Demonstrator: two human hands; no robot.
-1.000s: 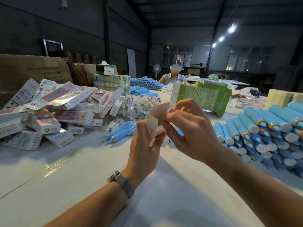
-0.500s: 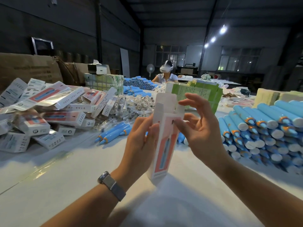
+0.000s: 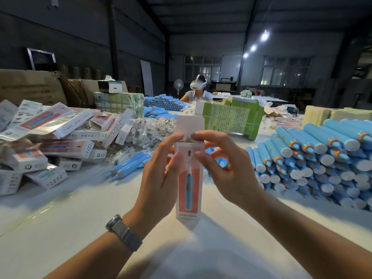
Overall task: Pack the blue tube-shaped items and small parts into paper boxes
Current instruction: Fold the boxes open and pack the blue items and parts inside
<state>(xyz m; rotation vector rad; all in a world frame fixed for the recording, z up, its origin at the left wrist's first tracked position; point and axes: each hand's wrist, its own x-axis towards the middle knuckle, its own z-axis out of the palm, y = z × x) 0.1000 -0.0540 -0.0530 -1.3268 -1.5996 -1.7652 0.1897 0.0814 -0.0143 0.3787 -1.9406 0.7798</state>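
Nearest to me, both hands hold one paper box [image 3: 188,184] upright over the white bench [image 3: 60,228], its long axis running vertically and its bottom end at or just above the bench top; I cannot tell whether it touches. My left hand [image 3: 159,178] grips the box's left side, thumb on the printed front, fingers curled toward the top edge. My right hand [image 3: 225,172] pinches the upper right corner, fingertips meeting the left hand's at the mouth. The top flap [image 3: 190,124] stands open above the fingers, so the mouth faces up and away from me. I cannot see inside, so I cannot say whether anything is loaded.

What I judge the next move turns on: the stack of blue tubes [image 3: 314,158] lies to my right, lying flat with their white caps toward me, across the box's axis. The right hand is plainly the nearer one, so I would let the left keep the box and send the right for a tube, then turn it end-on to drop into the mouth.

A few loose blue tubes [image 3: 128,165] lie just beyond the left hand, with bagged small parts [image 3: 153,129] behind them. Farther left is a heap of finished boxes [image 3: 60,137]. Beyond, a green carton [image 3: 231,117], and another person [image 3: 198,91] seated at the far end.
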